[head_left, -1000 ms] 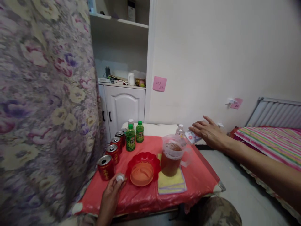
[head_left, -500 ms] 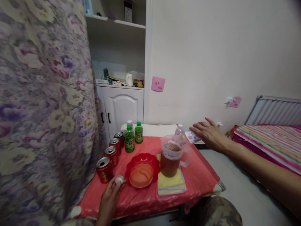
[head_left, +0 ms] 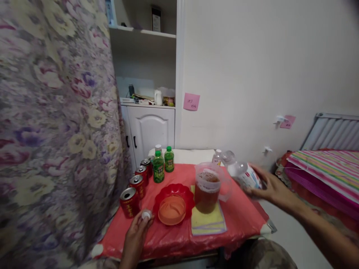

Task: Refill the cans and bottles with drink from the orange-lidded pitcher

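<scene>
My left hand (head_left: 136, 231) pinches a small white bottle cap (head_left: 146, 215) above the table's front left, beside the nearest red can (head_left: 130, 203). At the right, my right hand (head_left: 262, 185) is wrapped around a clear plastic bottle (head_left: 245, 173) with a white printed label. It is held tilted, slightly blurred. Whether the rounded clear piece at its far end belongs to it, I cannot tell. Left of that bottle, a clear handled pitcher (head_left: 207, 196) of foamy brown liquid stands on a folded yellow cloth (head_left: 209, 226). An orange bowl (head_left: 171, 215) rests in a scalloped red dish (head_left: 174, 189).
More opened cans (head_left: 137, 185) run in a row along the left edge. Green-capped bottles (head_left: 158, 168) stand behind the dish, and a small clear bottle (head_left: 217, 157) behind the pitcher. Red plastic covers the table (head_left: 241, 220). A floral curtain (head_left: 56, 130) hangs at the left.
My right hand has moved lower and right with the bottle, and its wrist has turned. The bottle has come away from beside the pitcher's rim. My left hand still pinches the cap.
</scene>
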`<move>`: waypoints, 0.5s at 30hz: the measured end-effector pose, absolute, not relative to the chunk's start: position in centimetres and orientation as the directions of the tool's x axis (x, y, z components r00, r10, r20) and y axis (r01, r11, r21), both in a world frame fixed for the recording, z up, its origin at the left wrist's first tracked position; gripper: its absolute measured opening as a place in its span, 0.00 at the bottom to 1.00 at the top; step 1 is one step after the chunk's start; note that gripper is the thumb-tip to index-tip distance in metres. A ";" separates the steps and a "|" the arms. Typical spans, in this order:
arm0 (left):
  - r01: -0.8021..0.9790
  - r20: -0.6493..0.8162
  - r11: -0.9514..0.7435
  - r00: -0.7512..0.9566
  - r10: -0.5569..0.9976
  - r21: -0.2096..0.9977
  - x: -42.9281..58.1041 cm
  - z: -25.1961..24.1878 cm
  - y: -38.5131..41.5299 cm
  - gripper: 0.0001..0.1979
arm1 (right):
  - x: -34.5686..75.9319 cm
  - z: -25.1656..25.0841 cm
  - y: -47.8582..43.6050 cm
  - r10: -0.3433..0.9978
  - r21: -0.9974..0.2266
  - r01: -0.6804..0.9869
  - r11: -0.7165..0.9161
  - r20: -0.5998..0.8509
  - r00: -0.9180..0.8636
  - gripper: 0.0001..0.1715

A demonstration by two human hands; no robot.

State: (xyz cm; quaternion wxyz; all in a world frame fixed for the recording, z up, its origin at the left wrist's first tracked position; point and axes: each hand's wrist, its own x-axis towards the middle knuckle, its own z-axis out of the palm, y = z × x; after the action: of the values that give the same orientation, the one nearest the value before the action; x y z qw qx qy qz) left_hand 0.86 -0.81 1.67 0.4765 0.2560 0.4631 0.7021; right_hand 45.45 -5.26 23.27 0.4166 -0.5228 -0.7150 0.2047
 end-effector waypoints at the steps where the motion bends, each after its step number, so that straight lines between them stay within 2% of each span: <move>1: -0.453 -0.088 -0.118 -0.408 0.909 0.884 0.9 1.7 -0.9 0.28 | 44.6 21.6 -6.2 0.935 -0.832 0.427 0.354 0.329 -0.134 0.44; 4: -0.566 -0.129 -0.106 -0.359 0.924 0.817 0.9 1.9 -1.0 0.31 | 41.0 15.3 -8.3 0.926 -0.976 0.035 0.215 0.193 -0.326 0.47; 7: -0.568 -0.150 -0.088 -0.359 0.921 0.819 0.6 2.5 -1.4 0.35 | 37.3 8.5 -9.1 0.913 -0.983 -0.185 0.005 0.080 -0.400 0.53; 11: -0.433 -0.116 -0.069 -0.388 0.914 0.899 0.3 4.3 -2.9 0.34 | 34.5 1.8 -9.1 0.910 -0.962 -0.239 -0.131 -0.021 -0.413 0.58; 15: -0.127 -0.027 -0.017 -0.334 0.942 0.992 2.0 6.8 -5.5 0.33 | 34.3 -1.9 -9.3 0.908 -0.936 -0.267 -0.228 -0.105 -0.406 0.58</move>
State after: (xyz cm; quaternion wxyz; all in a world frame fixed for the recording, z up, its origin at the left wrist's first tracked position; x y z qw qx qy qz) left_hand 1.98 -5.48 6.83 0.4399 0.3735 0.5459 0.6075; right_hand 34.31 -9.33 -1.89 0.4186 -0.3490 -0.4592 0.7015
